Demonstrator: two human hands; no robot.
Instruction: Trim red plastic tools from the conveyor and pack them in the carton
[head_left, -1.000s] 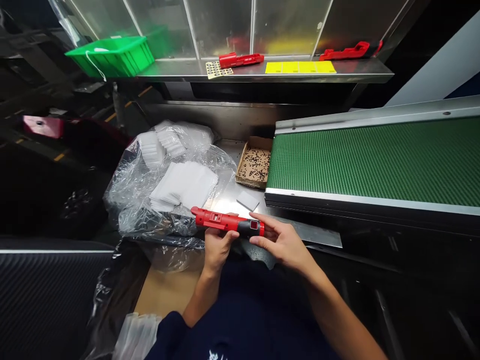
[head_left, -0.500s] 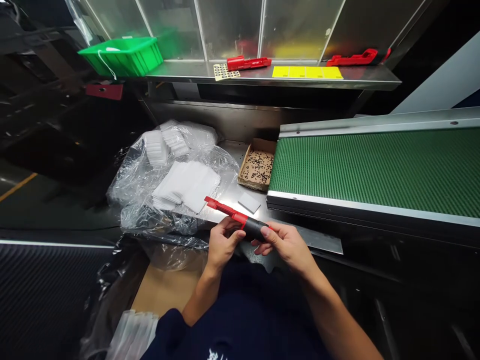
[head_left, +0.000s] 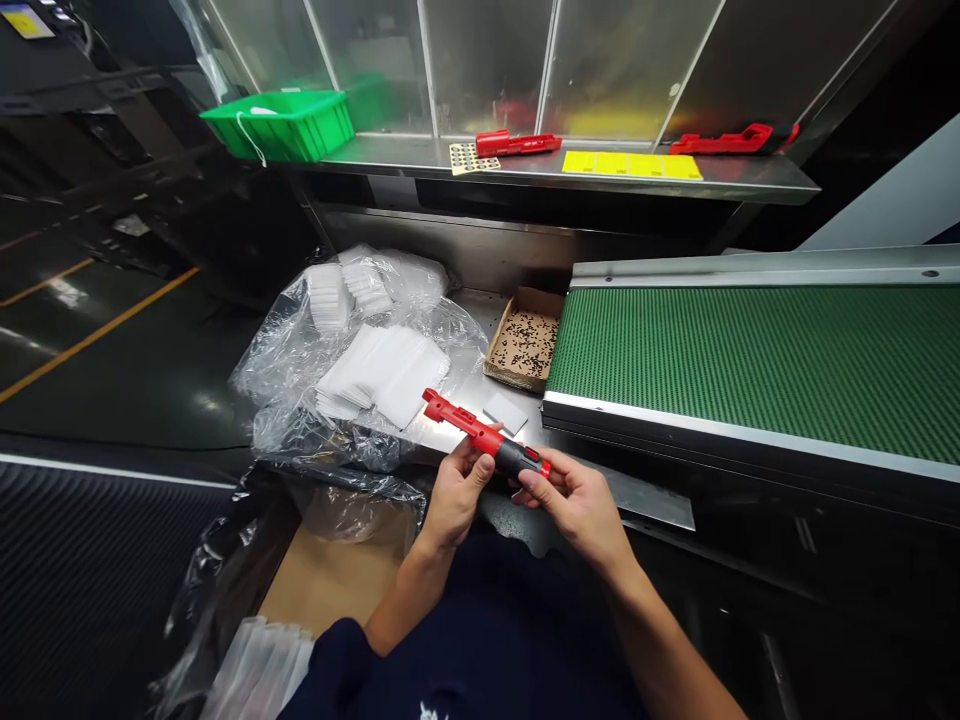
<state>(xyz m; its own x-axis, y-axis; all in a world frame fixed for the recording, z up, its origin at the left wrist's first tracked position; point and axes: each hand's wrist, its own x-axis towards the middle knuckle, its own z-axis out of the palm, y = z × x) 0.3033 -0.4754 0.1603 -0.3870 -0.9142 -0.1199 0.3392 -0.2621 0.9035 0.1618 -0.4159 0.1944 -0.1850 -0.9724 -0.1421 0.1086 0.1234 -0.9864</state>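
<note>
A long red plastic part with a dark grey sleeve (head_left: 511, 456) lies slanted across both hands, its narrow red end pointing up and left. My left hand (head_left: 459, 492) is closed around the middle of it, thumb on top. My right hand (head_left: 576, 500) grips the thick end, its thumb on the side of the sleeve; some fingers are hidden beneath. Just beyond the part is a small grey-white block (head_left: 505, 412) on the metal bench. White foam sleeves (head_left: 382, 370) lie in stacks on clear plastic film (head_left: 277, 350) to the left.
An open cardboard tray (head_left: 525, 340) holds many tiny black pieces beside a green conveyor belt (head_left: 750, 350). On the shelf above are a green bin (head_left: 300, 130), red parts (head_left: 517, 144), a sticker sheet (head_left: 471, 158) and yellow labels (head_left: 632, 165). A cardboard box (head_left: 330, 570) stands at lower left.
The red and grey part has been rolled about its length, so a red-edged slot in the sleeve now faces up. Both hands keep hold of it. The camera view has shifted slightly.
</note>
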